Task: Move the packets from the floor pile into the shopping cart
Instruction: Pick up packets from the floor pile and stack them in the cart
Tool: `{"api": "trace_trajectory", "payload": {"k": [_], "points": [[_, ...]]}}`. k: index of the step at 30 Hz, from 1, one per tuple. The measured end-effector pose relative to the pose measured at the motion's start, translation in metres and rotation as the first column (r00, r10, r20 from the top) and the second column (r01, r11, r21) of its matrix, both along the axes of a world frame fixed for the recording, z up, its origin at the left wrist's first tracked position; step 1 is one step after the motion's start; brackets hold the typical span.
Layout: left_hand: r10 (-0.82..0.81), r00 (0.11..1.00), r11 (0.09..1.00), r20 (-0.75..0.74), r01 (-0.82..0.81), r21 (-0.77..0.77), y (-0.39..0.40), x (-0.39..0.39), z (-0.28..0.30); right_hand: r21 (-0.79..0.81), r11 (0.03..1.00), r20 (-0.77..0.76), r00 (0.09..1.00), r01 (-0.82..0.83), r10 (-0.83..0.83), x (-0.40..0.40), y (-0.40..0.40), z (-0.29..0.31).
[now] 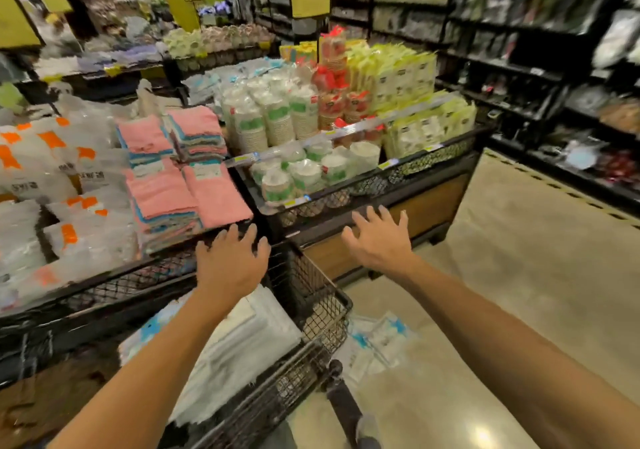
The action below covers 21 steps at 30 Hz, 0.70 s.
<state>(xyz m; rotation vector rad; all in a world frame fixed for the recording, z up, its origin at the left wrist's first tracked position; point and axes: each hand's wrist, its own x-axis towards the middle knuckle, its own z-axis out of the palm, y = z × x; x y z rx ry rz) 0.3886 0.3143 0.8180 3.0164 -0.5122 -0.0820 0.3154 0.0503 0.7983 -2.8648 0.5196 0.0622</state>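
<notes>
White, blue-printed packets (375, 341), blurred.

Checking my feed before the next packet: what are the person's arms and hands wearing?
Nothing visible. The left hand and right hand are bare: no gloves, rings, watch or bands. Both forearms are uncovered to the frame edge, with no sleeve in view.

Black wire mesh, clear plastic wrap, soft cloth.

The shopping cart (322, 313) is showing matt black metal mesh; the packets (242, 341) inside are gleaming in thin plastic film; the pink towels (194, 192) are looking fuzzy; the floor (519, 275) is shining smooth.
</notes>
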Motion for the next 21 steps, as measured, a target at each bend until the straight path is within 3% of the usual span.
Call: {"api": "trace_trajectory", "payload": {"k": [5, 9, 21], "points": [[-0.150, 0.989, 0.985, 0.003, 0.149, 0.092, -0.067, -0.041, -0.006, -0.013, 0.993, 0.050, 0.992, 0.115, -0.114, -0.062, -0.057, -0.016], [-0.127, 0.992, 0.989, -0.025, 0.128, 0.068, -0.117, -0.052, -0.012, 0.024, 0.989, 0.020, 0.989, 0.148, -0.149, -0.096, -0.107, -0.030], [-0.208, 0.977, 0.972, -0.052, 0.212, 0.106, -0.281, -0.086, -0.065, -0.068, 0.977, -0.031, 0.978, 0.203, -0.205, -0.156, -0.275, -0.077]]}}
